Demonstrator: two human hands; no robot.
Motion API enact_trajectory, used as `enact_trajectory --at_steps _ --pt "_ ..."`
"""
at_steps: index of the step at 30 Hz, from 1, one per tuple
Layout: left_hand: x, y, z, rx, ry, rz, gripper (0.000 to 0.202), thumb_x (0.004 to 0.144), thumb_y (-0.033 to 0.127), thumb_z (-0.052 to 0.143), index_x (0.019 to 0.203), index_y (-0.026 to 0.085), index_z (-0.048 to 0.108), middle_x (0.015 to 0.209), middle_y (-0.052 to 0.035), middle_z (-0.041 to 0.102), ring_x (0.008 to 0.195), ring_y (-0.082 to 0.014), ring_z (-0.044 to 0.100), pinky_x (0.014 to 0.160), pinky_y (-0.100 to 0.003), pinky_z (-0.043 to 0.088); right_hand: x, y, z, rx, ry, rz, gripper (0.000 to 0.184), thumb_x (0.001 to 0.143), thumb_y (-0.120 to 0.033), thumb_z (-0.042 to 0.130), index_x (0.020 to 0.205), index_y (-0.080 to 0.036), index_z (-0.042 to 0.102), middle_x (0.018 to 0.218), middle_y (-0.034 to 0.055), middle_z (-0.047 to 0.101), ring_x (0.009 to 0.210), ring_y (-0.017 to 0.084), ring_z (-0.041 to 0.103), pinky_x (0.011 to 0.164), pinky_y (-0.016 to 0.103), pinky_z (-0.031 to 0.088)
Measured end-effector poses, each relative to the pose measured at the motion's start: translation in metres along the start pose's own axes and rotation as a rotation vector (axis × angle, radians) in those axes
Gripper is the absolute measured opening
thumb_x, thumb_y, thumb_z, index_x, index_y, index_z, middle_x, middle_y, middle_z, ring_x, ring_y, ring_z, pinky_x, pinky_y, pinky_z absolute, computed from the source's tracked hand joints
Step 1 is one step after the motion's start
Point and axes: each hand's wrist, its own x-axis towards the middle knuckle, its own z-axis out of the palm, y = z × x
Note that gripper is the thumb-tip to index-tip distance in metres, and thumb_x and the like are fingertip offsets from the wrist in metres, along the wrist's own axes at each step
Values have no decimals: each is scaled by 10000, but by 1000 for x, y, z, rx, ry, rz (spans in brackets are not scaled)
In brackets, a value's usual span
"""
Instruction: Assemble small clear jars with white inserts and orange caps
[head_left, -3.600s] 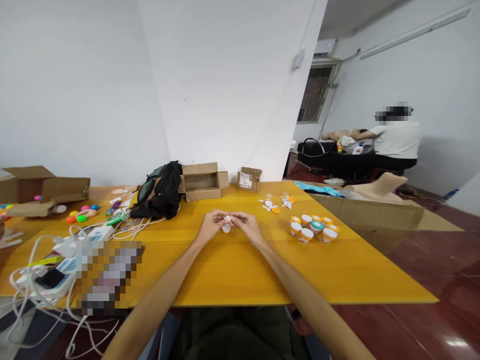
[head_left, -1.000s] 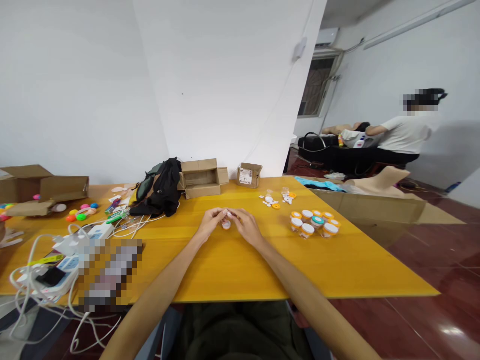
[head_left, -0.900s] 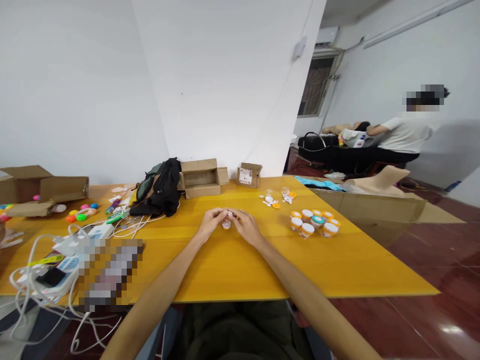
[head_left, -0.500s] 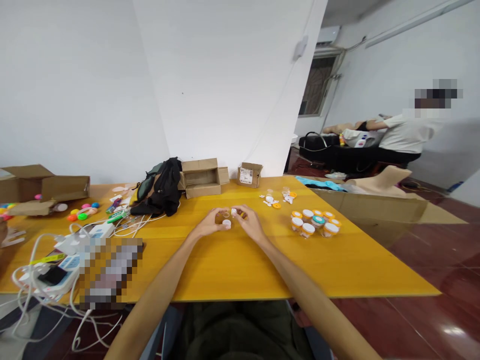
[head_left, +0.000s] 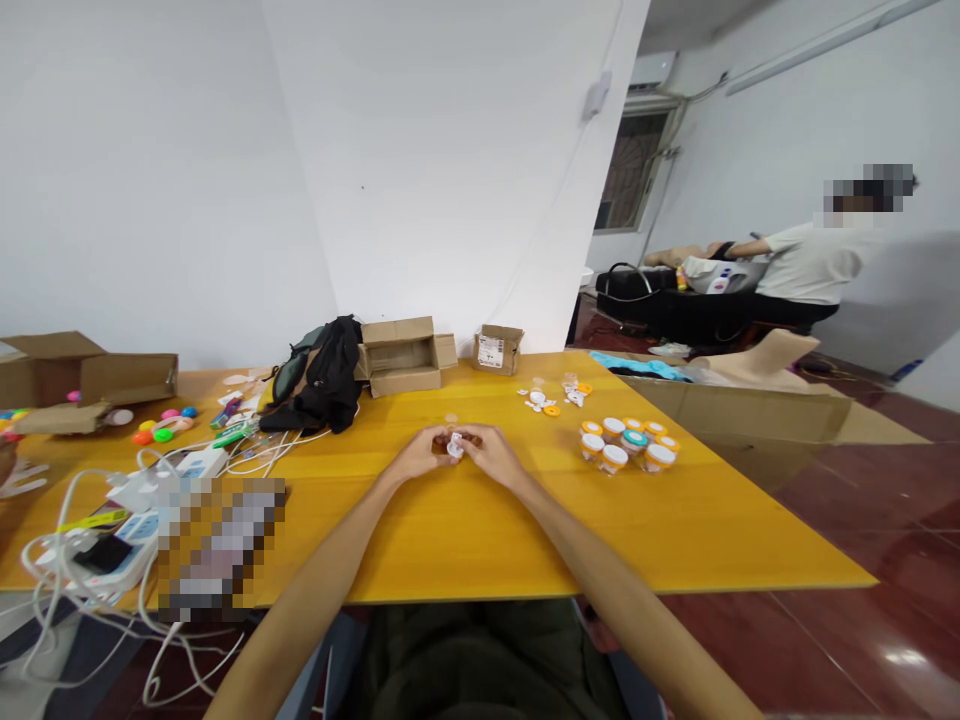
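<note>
Arms out over the yellow table (head_left: 465, 540). My left hand (head_left: 418, 463) and right hand (head_left: 493, 458) meet near its middle, fingertips touching. Between them sits a small white piece (head_left: 454, 447), too small to say what it is. My grip on both sides is pinched closed on it, left fingers from one side, right fingers from the other. Both hands sit low over the table; whether the piece touches the top, I cannot tell.

To my right, near the right hand but apart from it, a cluster of small jars (head_left: 628, 443) stands upright, with orange, white and teal lids. Beyond them lies a scatter of white and orange bits (head_left: 551, 402).

Along the far edge by the wall there's an open cardboard box (head_left: 403, 357) with a smaller box (head_left: 498, 351) just to its right. A black bag (head_left: 324, 380) slumps against its left side.

On my left is a tangle of white cables and plugs (head_left: 127, 490), with coloured balls (head_left: 161, 430) further back. Across the room, well apart, is a person in a white shirt (head_left: 814, 265).
</note>
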Motion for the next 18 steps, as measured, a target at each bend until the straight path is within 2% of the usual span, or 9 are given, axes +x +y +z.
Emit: enact_trajectory --at_steps 7,18 --pt "0 -2 2 25 18 50 166 636 203 769 756 163 662 765 -16 637 761 -177 562 775 -304 457 -1 -3 -4 -98 -28 -39 272 840 -147 559 958 -277 768 972 30 771 904 237 708 826 361 548" --pt "1 -2 3 131 12 113 138 675 253 761 705 171 654 738 -13 622 772 -190 550 777 -309 440 -2 0 -5 -133 -63 -73 271 849 -124 554 963 -251 765 940 45 768 876 226 708 819 343 534"
